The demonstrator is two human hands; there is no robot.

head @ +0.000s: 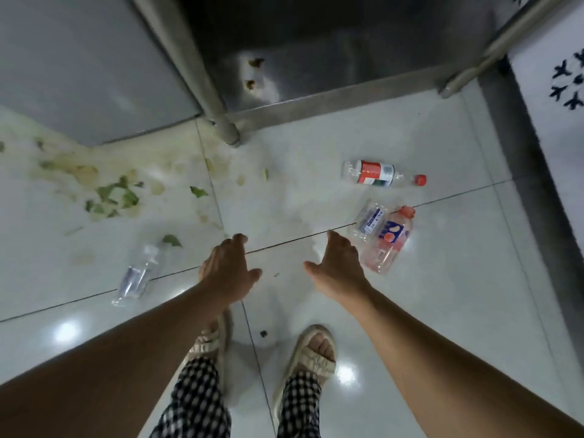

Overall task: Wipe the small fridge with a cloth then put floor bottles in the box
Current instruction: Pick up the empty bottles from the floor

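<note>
Head view: both hands reach forward and down over the tiled floor (pixel 442 279), empty. Left hand (pixel 229 267) has fingers loosely spread and relaxed, holding nothing. Right hand (pixel 338 268) is open, thumb splayed, fingers extended toward the pink-labelled bottle (pixel 390 245), which lies just beside its fingertips. Crushed clear bottle (pixel 368 221) touches the pink one on its far side. Red-labelled bottle (pixel 380 174) lies farther off, beyond both. Clear bottle (pixel 136 273) lies on its side left of the left hand, apart. Green leaf scraps (pixel 117 194) and stains lie farther left, near the grey fridge (pixel 88 67).
</note>
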